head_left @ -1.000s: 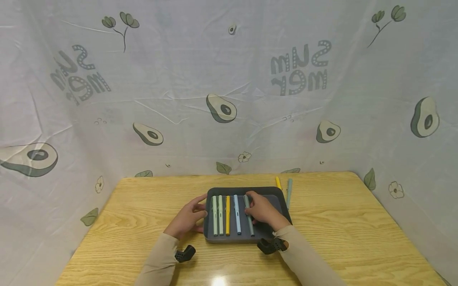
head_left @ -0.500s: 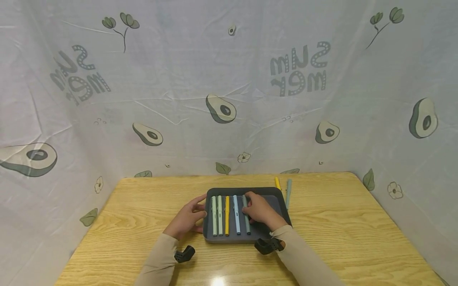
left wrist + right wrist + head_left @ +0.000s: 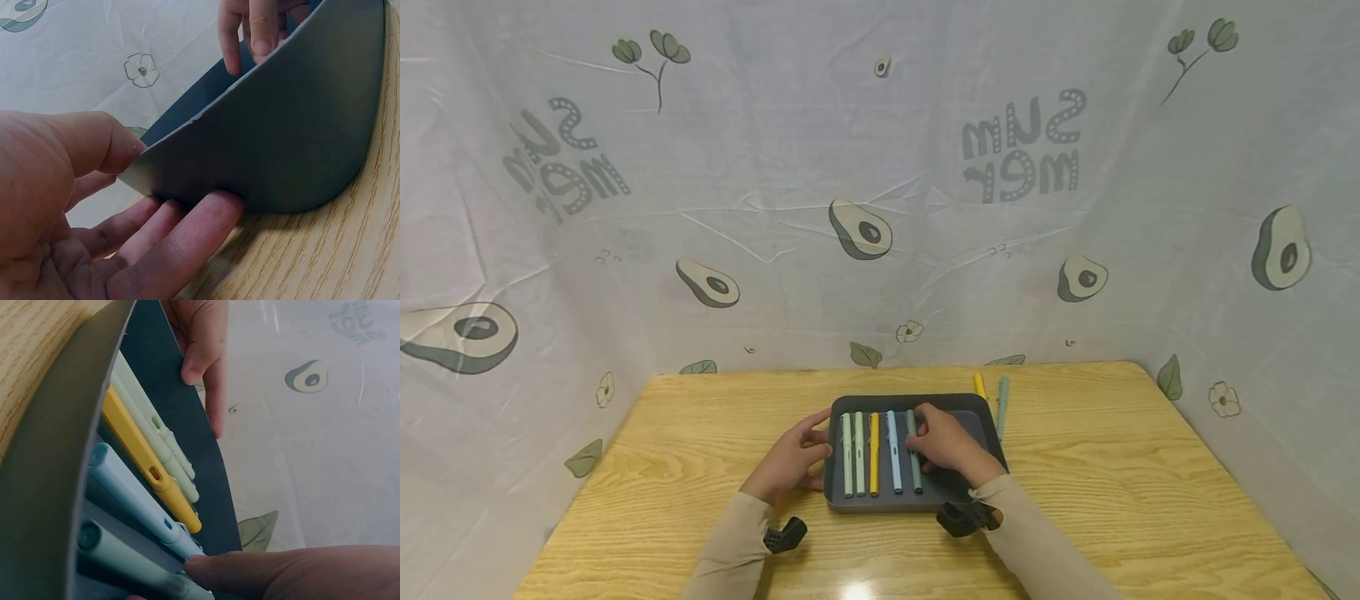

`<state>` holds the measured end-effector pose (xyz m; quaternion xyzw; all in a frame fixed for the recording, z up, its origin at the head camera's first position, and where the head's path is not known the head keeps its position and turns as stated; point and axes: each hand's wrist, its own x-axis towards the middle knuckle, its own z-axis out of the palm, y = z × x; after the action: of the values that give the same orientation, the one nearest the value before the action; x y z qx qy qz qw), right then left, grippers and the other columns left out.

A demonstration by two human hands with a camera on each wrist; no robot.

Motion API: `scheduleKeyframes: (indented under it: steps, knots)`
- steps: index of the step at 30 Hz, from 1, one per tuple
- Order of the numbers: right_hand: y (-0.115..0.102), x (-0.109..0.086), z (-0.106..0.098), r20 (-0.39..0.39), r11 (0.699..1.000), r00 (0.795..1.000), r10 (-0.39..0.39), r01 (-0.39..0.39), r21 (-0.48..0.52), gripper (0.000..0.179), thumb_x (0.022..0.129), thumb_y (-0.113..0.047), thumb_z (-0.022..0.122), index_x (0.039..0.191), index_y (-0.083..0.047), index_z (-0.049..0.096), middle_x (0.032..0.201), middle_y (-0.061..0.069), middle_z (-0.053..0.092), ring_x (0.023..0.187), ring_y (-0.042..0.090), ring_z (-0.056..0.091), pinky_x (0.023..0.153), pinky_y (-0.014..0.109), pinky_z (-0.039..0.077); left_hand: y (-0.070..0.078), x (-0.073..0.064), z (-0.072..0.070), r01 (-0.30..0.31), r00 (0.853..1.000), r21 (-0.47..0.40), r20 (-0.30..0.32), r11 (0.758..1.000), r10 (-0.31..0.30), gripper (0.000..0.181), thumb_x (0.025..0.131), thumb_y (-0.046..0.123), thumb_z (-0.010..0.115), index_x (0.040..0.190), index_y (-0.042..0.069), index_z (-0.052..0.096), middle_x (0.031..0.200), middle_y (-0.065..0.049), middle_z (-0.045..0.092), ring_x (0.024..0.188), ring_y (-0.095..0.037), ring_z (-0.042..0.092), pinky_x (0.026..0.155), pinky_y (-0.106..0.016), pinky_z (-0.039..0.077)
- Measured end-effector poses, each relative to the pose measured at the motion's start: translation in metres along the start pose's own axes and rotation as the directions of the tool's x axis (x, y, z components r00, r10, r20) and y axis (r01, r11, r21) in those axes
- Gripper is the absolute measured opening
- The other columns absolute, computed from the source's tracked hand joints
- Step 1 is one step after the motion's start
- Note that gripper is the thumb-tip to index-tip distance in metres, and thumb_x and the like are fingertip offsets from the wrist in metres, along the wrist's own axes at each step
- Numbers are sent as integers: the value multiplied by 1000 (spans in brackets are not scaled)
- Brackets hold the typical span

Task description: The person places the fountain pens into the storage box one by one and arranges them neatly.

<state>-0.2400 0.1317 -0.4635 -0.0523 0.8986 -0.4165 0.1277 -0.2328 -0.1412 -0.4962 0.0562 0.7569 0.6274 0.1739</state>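
In the head view, a dark grey tray (image 3: 917, 505) lies on the table with a row of capped pens in it. From the left come two pale green pens (image 3: 860, 462), a yellow pen (image 3: 874, 467) and a light blue pen (image 3: 894, 458). My right hand (image 3: 951, 443) pinches a grey-green pen (image 3: 917, 477) between thumb and fingers, at the right end of the row. At the tray's left side my left hand (image 3: 788, 458) holds the wall, its thumb at the rim and its fingers against the outer wall (image 3: 300, 125).
Behind the tray's right back corner, another yellow pen (image 3: 980, 385) and another grey-green pen (image 3: 1003, 398) lie on the wooden table (image 3: 1105, 467). A printed pale cloth (image 3: 790, 292) hangs along the table's back edge and sides.
My right hand has shifted the grey-green pen slightly left, closer to the light blue pen and straighter in line with the row. My left hand has stayed at the tray's side.
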Motion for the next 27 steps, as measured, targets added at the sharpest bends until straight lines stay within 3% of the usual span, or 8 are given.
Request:
scheduleKeyframes:
  steps: [8, 12, 15, 18, 23, 25, 27]
  knots:
    - [2, -17, -21, -44, 998, 997, -63, 62, -33, 56, 88, -15, 66, 137, -1, 43, 93, 8, 56, 58, 21, 61, 52, 32, 53, 0, -1, 1, -5, 1000, -2, 8, 1000, 5, 61, 94, 10, 55, 148, 27, 32, 134, -20, 44, 98, -27, 60, 63, -44, 58]
    - [6, -26, -34, -101, 987, 985, -137, 127, -100, 48, 89, -20, 65, 133, -6, 50, 97, 3, 60, 66, 13, 60, 56, 27, 50, 1, -3, 0, -13, 1000, 3, 12, 1000, 13, 61, 94, 10, 54, 148, 26, 31, 135, -21, 43, 98, -28, 60, 63, -44, 58]
    - [9, -32, -47, -177, 976, 964, -199, 178, -124, 39, 91, -20, 64, 127, -9, 55, 97, 0, 62, 75, 10, 58, 62, 28, 50, 1, -4, 0, -11, 1000, -5, 14, 1000, 11, 61, 94, 10, 54, 148, 26, 31, 135, -21, 43, 98, -28, 60, 63, -44, 58]
    - [15, -36, -62, -284, 968, 928, -243, 210, -140, 30, 92, -19, 60, 121, -11, 59, 95, -1, 62, 82, 12, 57, 69, 31, 49, 2, -4, 0, -4, 1000, -6, 5, 1000, 4, 61, 94, 10, 55, 149, 26, 31, 135, -21, 43, 97, -27, 60, 63, -44, 57]
    - [40, -37, -86, -424, 959, 866, -266, 192, -208, 24, 94, -16, 53, 115, -9, 62, 95, 2, 61, 86, 18, 58, 74, 38, 50, 4, -5, 1, 6, 1000, -2, -13, 1000, -6, 62, 94, 10, 54, 149, 27, 31, 134, -20, 44, 98, -27, 59, 62, -44, 57]
    - [54, -37, -93, -441, 957, 862, -252, 154, -245, 24, 94, -15, 52, 113, -8, 63, 96, 5, 61, 87, 21, 58, 75, 40, 50, 4, -5, 1, 5, 1000, -2, -14, 1000, -5, 61, 94, 10, 54, 149, 27, 31, 135, -20, 43, 98, -27, 59, 62, -44, 57]
    - [68, -36, -99, -427, 956, 876, -223, 112, -271, 25, 94, -15, 52, 114, -4, 62, 97, 8, 61, 88, 24, 59, 74, 42, 50, 4, -5, 1, 1, 1000, 1, -14, 1000, -1, 61, 94, 9, 54, 149, 27, 31, 135, -20, 43, 98, -28, 59, 62, -44, 58]
